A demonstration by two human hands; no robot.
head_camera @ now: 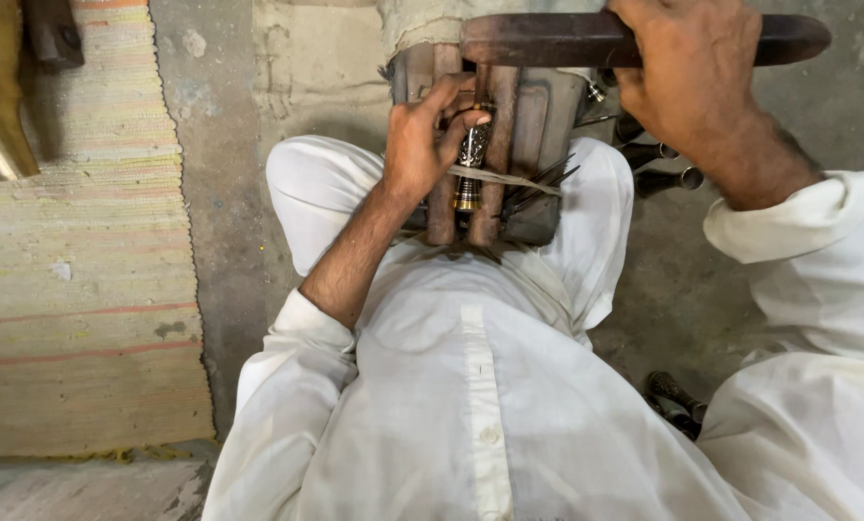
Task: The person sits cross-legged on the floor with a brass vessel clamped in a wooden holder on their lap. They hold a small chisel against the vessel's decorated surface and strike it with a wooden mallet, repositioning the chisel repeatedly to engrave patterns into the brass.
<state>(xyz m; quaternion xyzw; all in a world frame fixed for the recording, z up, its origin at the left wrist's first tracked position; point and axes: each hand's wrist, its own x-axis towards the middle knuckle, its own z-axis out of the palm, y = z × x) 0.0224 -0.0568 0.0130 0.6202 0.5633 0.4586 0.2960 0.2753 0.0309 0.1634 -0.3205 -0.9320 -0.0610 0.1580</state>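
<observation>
Head view: your left hand (422,140) grips one small engraved metal piece (472,154) on two wooden bars (498,145); your right hand (688,72) clenches one dark wooden bar-shaped tool (548,41).

head camera, looking steeply down, close overhead

No packages, labels, signs or screens anywhere in view.

Floor: rough grey concrete (224,193), stained and patchy. Left side covered by a flat woven straw-coloured mat with faint pink stripes (75,289), its edge fraying. Light soft, even; shadows weak.
</observation>
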